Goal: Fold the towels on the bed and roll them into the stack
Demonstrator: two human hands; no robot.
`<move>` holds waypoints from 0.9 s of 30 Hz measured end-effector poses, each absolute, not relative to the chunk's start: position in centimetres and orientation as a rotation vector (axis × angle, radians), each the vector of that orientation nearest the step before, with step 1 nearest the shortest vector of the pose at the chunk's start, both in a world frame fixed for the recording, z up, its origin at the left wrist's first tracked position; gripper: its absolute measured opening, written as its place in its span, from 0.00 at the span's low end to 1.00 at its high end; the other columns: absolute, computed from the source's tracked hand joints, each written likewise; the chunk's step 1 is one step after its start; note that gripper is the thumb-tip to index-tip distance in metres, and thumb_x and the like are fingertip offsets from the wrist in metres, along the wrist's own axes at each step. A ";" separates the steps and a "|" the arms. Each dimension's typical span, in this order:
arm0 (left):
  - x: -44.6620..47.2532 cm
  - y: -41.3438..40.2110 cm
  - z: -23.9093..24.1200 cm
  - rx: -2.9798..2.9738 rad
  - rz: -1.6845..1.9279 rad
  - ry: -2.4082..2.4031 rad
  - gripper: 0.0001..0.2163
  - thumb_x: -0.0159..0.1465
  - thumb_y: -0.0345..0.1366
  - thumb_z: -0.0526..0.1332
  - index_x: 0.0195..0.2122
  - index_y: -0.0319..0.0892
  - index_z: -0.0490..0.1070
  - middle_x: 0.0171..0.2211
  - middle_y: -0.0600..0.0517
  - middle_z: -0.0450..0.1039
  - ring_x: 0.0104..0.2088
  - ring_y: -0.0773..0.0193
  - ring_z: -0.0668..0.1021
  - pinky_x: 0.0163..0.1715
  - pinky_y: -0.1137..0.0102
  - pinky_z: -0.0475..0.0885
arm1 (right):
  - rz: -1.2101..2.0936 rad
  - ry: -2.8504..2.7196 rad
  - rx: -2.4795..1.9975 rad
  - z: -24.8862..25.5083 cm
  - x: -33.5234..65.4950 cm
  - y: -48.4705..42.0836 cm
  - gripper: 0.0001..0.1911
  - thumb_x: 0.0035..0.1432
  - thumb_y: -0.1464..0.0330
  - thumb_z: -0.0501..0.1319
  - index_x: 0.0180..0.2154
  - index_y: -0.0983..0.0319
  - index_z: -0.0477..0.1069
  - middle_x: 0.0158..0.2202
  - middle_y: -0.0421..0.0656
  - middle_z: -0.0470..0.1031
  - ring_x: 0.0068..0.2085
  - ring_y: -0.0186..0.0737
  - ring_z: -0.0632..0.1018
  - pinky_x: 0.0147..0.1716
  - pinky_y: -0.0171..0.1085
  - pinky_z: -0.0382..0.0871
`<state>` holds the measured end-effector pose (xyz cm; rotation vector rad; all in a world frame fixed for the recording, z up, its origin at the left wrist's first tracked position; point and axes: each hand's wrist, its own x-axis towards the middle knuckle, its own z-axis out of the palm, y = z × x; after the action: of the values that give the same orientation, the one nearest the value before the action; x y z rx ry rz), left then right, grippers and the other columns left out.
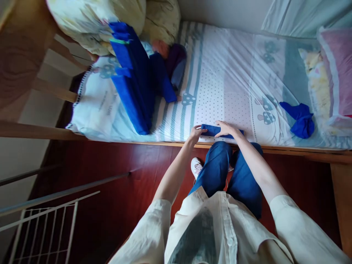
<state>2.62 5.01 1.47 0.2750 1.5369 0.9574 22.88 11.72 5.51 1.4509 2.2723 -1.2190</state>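
Observation:
A folded blue cloth (210,130) lies at the near edge of the bed (220,80). My left hand (195,134) grips its left end with curled fingers. My right hand (227,129) rests on top of the cloth with fingers pressed down flat on it. A crumpled blue cloth (299,119) lies further right on the sheet. A stack of folded blue cloths (134,80) leans at the left part of the bed.
Pillows (110,22) are piled at the bed's far left, and a pink pillow (337,69) lies at the right. A white wire rack (46,231) stands on the red floor at the lower left. A wooden rail (38,130) runs along the left.

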 end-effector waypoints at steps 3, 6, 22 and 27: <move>2.4 5.4 1.9 0.243 1.063 1.337 0.30 0.36 0.22 0.75 0.43 0.39 0.74 0.29 0.54 0.79 0.35 0.60 0.81 0.46 0.63 0.75 | -1.239 2.245 1.366 6.2 20.5 13.0 0.55 0.42 0.66 0.82 0.69 0.59 0.63 0.66 0.54 0.72 0.63 0.53 0.77 0.61 0.43 0.72; 2.2 6.0 2.7 0.300 1.185 1.221 0.32 0.34 0.24 0.77 0.44 0.40 0.74 0.32 0.54 0.79 0.36 0.61 0.81 0.46 0.63 0.75 | -1.217 2.223 1.299 7.4 18.6 14.2 0.43 0.40 0.67 0.81 0.59 0.61 0.74 0.57 0.50 0.80 0.55 0.52 0.81 0.54 0.41 0.75; -10.7 9.8 4.3 0.917 1.245 1.418 0.38 0.41 0.43 0.82 0.54 0.41 0.74 0.52 0.41 0.80 0.59 0.44 0.78 0.61 0.54 0.71 | -1.758 2.619 1.963 15.7 0.9 20.1 0.20 0.44 0.57 0.77 0.32 0.63 0.76 0.33 0.45 0.82 0.42 0.49 0.84 0.44 0.44 0.81; -12.8 13.0 5.7 0.969 1.309 1.819 0.31 0.44 0.40 0.78 0.50 0.41 0.75 0.43 0.48 0.81 0.50 0.46 0.81 0.50 0.59 0.78 | -1.903 2.803 1.875 17.0 -5.0 21.8 0.22 0.46 0.56 0.77 0.36 0.64 0.76 0.35 0.43 0.82 0.47 0.50 0.83 0.51 0.46 0.80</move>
<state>-12.77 13.01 5.71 0.9686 1.8187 1.3091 -4.96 21.83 16.96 1.8750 2.8033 -1.9030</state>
